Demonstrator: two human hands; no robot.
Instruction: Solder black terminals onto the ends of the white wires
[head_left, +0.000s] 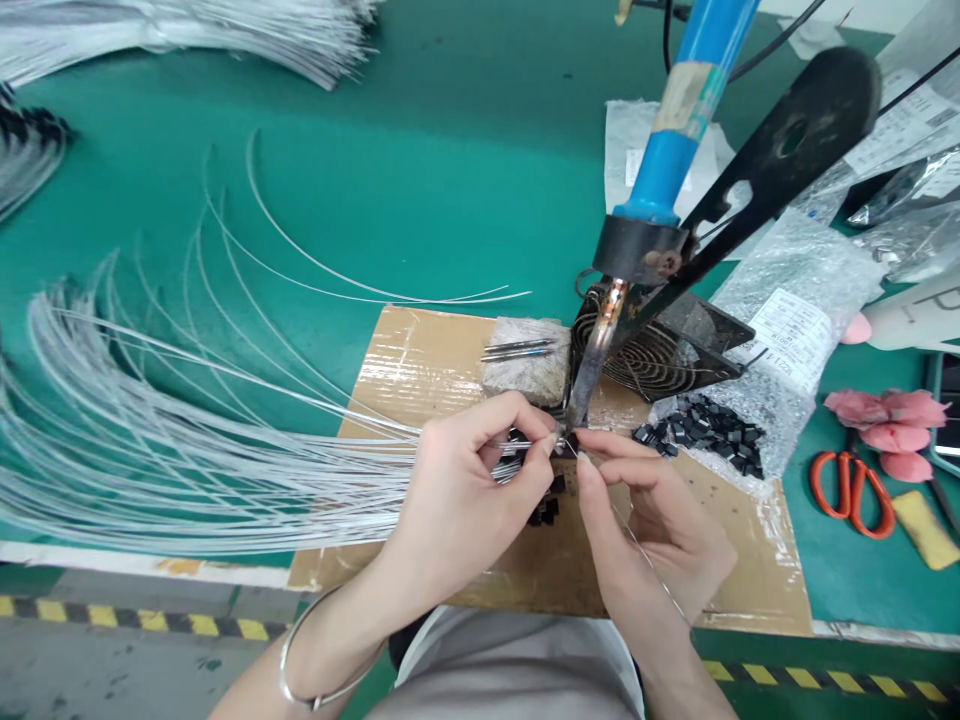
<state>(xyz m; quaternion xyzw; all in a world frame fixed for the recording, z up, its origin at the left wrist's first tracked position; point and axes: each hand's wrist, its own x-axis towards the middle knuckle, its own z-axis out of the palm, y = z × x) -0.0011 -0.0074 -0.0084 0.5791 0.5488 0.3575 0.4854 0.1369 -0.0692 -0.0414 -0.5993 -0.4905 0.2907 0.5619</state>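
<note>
My left hand (465,490) is closed in a pinch on a thin white wire, just left of the soldering iron's tip. Between the thumb and fingers of my right hand (664,515) runs a strand of solder wire (646,555), its end close to the same spot. The blue-handled soldering iron (664,160) is held by a black bracket (787,130), its tip pointing down between my hands. My fingertips partly hide the joint there. Many white wires (300,490) trail left from beneath my left hand, and small black pieces (547,512) show below it.
Cardboard (420,350) covers the green table's front. Behind my hands are a black fan (664,345) and a pad (521,375) with metal rods. Black parts (712,430) lie on bubble wrap (795,270). Scissors (855,492) and a yellow sponge (926,530) sit right; a wire bundle (165,35) lies back left.
</note>
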